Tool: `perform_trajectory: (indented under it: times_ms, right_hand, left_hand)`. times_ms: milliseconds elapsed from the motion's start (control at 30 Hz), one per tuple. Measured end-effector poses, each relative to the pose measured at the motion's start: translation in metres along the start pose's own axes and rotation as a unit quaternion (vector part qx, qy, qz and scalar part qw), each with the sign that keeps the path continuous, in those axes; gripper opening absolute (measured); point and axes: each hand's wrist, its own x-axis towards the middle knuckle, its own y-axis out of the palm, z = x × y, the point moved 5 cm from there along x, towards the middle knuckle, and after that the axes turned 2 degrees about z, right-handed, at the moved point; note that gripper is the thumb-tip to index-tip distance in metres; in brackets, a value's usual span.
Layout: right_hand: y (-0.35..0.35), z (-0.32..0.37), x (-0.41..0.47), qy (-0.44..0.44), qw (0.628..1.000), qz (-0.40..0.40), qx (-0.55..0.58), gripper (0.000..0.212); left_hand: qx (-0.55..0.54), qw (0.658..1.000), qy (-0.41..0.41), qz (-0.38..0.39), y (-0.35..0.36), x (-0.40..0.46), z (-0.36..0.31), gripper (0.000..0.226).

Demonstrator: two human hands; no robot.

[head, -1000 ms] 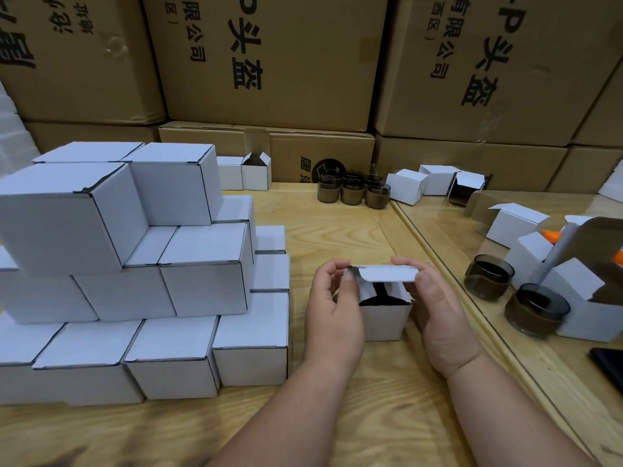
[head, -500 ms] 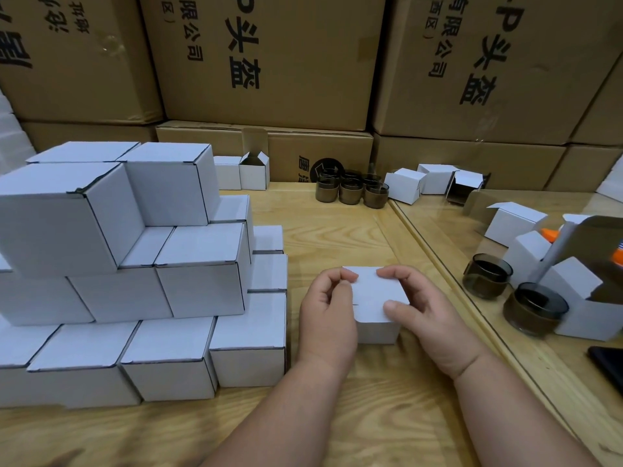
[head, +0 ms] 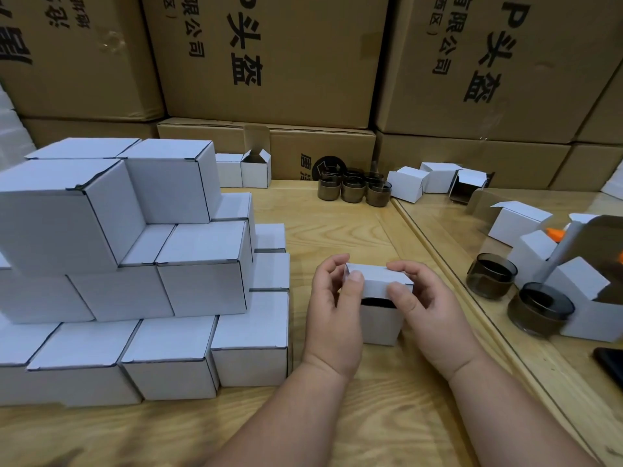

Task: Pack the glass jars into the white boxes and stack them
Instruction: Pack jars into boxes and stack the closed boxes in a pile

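Both hands held 1 small white box (head: pixel 381 320) standing on the wooden table (head: pixel 337 214), just right of the stepped stack of closed white boxes (head: pixel 141 264). The left hand (head: pixel 332 308) and right hand (head: pixel 426 308) each curled fingers and thumb around the lid flap (head: pixel 379 281), pinching it, with a dark gap showing beneath. Brown glass jars (head: pixel 354 190) stood well behind, against the cardboard cartons (head: pixel 269 62).

white boxes (head: pixel 202 267), smoky brown jars (head: pixel 354 190) at 12 o'clock, pale wood-grain table (head: pixel 337 224), tan cartons (head: pixel 269 55) with black print
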Motion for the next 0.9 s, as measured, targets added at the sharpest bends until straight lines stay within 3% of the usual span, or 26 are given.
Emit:
perform_trajectory:
  times_ms: [133, 367, 500, 733, 900]
  right_hand:
    - [0.0012, 0.0004, -0.0002, 0.004, 1.0, 0.0, 0.001, 0.037]
    - [0.0015, 0.0018, -0.001, 0.011, 1.0, 0.011, -0.003, 0.043]
    - [0.0026, 0.0022, -0.0021, 0.002, 0.999, 0.039, -0.013, 0.052]
    - [0.0037, -0.0014, -0.0013, 0.022, 0.998, 0.064, 0.009, 0.035]
    - [0.0032, -0.0045, -0.0035, 0.066, 0.991, 0.12, -0.001, 0.057]
  left_hand:
    - [0.041, 0.999, 0.012, -0.006, 0.0002, 0.0009, 0.0026, 0.054]
    - [0.06, 0.998, 0.007, 0.002, 0.0007, 0.0013, 0.0071, 0.034]
    - [0.048, 0.999, -0.002, -0.004, -0.0012, 0.0034, 0.0095, 0.037]
    - [0.065, 0.998, -0.01, -0.007, -0.0026, 0.0029, 0.0099, 0.043]
    - [0.096, 0.995, -0.012, -0.008, -0.0023, -0.0002, 0.0082, 0.041]
